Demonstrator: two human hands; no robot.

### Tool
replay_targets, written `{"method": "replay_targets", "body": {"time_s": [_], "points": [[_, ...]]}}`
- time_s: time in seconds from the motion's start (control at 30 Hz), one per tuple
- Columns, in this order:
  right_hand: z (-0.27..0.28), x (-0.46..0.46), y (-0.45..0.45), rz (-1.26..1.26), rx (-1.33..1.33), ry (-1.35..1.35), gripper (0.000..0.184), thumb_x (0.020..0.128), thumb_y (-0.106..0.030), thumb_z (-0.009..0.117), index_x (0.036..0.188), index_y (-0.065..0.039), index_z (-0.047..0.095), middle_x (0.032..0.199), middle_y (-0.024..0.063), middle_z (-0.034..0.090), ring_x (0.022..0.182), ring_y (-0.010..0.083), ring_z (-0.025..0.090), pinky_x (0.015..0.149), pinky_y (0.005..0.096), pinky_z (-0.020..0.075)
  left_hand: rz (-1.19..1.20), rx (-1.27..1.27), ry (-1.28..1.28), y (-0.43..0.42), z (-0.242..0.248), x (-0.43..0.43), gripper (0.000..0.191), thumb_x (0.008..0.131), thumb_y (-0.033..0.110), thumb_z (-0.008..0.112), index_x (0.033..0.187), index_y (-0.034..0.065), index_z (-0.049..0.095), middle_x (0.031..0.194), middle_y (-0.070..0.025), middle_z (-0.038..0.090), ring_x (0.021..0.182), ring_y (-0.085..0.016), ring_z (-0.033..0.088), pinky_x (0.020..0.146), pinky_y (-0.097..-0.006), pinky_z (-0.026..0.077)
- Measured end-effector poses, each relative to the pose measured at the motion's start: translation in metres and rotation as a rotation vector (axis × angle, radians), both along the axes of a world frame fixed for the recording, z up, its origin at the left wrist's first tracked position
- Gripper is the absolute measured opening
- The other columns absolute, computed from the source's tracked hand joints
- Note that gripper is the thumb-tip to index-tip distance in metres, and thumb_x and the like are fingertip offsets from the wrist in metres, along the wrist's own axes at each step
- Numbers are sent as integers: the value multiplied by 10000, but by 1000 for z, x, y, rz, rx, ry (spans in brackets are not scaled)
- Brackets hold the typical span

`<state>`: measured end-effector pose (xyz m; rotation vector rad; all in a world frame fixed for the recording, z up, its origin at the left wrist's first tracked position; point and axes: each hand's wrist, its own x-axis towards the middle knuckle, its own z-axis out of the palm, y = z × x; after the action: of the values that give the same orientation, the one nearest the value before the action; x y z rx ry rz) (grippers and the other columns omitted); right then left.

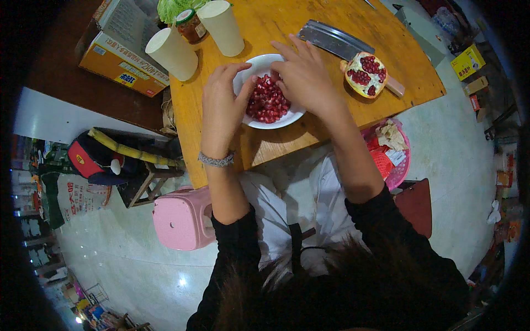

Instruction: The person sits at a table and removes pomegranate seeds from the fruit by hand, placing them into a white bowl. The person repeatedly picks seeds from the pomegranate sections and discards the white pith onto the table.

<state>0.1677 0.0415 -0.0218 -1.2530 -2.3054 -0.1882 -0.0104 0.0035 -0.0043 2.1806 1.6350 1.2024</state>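
Observation:
A white bowl [273, 125] holding many red pomegranate seeds [268, 101] stands near the front edge of the wooden table [265, 151]. My left hand [225, 89] is at the bowl's left rim, thumb and fingers apart, the thumb reaching over the seeds. My right hand [304, 76] is over the bowl's right side with its fingertips bent inward; whether they pinch a seed cannot be made out. To the right, a cut pomegranate [366, 75] with seeds showing rests over the handle of a cleaver [335, 40]. The cleaver's blade lies beyond my right hand.
Two pale cups [172, 53] [222, 28], a green-lidded glass jar [191, 27] and a leafy vegetable [176, 9] stand at the back left. A cardboard box [120, 68] is left of them. A pink stool [184, 219] and a pink basket [403, 165] are below the table.

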Motion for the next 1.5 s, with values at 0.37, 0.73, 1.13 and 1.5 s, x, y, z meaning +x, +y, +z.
{"method": "replay_targets", "body": {"time_s": [0.37,0.73,1.13,1.5], "points": [[10,9,-3,-6,-110,-60,256,760,-86,624,978,-161,733,1380,126,490,1336,371,379,1125,521,226,-33,25,22,4,-7,1,239,830,140,677,1041,29,661,1063,-167,623,994,-349,585,869,-410,468],[0,4,7,61,-65,-4,203,763,-91,621,925,-140,733,1348,115,520,1332,370,383,1111,523,249,-15,26,56,5,-9,0,250,851,160,669,1076,51,662,1122,-149,634,991,-319,620,853,-374,483],[-8,1,14,75,-10,-10,139,741,-104,648,850,-63,723,1273,129,571,1293,353,426,1103,488,279,-11,6,31,4,-8,1,242,841,154,673,1057,44,662,1118,-167,619,1020,-345,594,877,-400,474],[6,9,9,114,-191,-5,132,755,-89,676,882,-100,708,1412,93,462,1369,350,321,1131,484,251,-18,34,70,5,-9,2,252,849,136,666,1088,53,661,1142,-147,627,1032,-321,610,868,-380,486]]}}
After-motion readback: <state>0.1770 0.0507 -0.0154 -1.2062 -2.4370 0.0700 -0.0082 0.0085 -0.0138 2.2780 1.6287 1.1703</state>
